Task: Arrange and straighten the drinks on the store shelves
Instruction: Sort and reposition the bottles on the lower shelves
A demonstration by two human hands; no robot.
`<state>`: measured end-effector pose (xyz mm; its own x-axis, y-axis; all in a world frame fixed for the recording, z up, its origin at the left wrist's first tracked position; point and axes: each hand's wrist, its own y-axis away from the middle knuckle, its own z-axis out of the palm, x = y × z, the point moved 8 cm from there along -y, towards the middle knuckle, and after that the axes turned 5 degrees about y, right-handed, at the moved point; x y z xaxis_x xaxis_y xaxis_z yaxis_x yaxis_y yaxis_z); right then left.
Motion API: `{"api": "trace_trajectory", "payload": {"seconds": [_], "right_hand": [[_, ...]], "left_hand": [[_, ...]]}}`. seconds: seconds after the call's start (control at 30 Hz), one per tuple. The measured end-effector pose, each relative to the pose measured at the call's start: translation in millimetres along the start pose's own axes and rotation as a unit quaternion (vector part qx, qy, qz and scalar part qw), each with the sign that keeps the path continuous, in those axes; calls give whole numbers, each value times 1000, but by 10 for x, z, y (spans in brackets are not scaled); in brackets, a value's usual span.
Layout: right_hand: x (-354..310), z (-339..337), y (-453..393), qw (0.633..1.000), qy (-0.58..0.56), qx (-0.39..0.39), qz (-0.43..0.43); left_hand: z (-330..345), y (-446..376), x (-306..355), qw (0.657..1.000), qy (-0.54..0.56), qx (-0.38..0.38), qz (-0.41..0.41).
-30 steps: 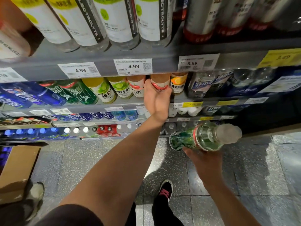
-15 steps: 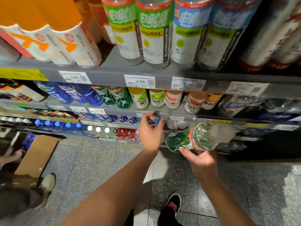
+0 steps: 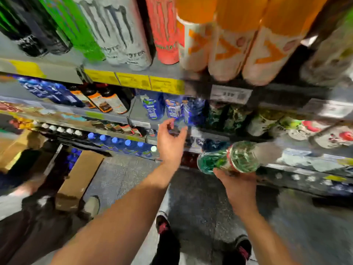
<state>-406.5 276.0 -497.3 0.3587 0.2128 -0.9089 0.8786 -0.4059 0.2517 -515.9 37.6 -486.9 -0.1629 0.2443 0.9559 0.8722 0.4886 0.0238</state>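
Observation:
My right hand (image 3: 236, 183) grips a clear bottle with a green label (image 3: 228, 158), lying on its side in front of the lower shelves. My left hand (image 3: 171, 142) hangs in the air with fingers apart and empty, just below the blue-labelled bottles (image 3: 172, 109) on the middle shelf. Green-labelled bottles (image 3: 225, 116) stand to the right of the blue ones. The top shelf carries energy drink cans (image 3: 118, 33) and orange-capped white bottles (image 3: 229, 39). The frame is blurred by motion.
A cardboard box (image 3: 80, 178) lies on the grey floor at the left, beside another person's leg and shoe (image 3: 91, 206). Lower shelves hold rows of blue-capped bottles (image 3: 114, 140). My own shoes (image 3: 162, 224) stand on the floor below my arms.
My left hand has come off the orange-labelled bottles on the middle shelf and opened. My view has swung left and up along the shelves. The right hand still holds the green bottle.

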Motion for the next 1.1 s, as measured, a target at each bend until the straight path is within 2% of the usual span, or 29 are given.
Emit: {"api": "trace_trajectory", "payload": {"seconds": [0.13, 0.33, 0.43, 0.57, 0.67, 0.77, 0.87, 1.1], "right_hand": [[-11, 447, 96, 999, -6, 48, 13], [134, 570, 119, 996, 0, 71, 48], [341, 526, 48, 995, -6, 45, 84], [556, 451, -77, 989, -35, 13, 144], [544, 327, -156, 991, -38, 39, 119], [520, 238, -161, 995, 6, 40, 92], [557, 195, -156, 995, 4, 26, 94], [563, 185, -76, 997, -10, -3, 78]], "left_hand": [[194, -297, -35, 993, 59, -101, -18], [543, -339, -20, 985, 49, -157, 51], [655, -382, -83, 987, 55, -142, 48], [681, -362, -79, 993, 45, -84, 66], [735, -364, -54, 996, 46, -48, 52], [778, -337, -10, 999, 38, -28, 27], [852, -319, -55, 998, 47, -25, -17], [894, -356, 17, 999, -17, 6, -41]]}}
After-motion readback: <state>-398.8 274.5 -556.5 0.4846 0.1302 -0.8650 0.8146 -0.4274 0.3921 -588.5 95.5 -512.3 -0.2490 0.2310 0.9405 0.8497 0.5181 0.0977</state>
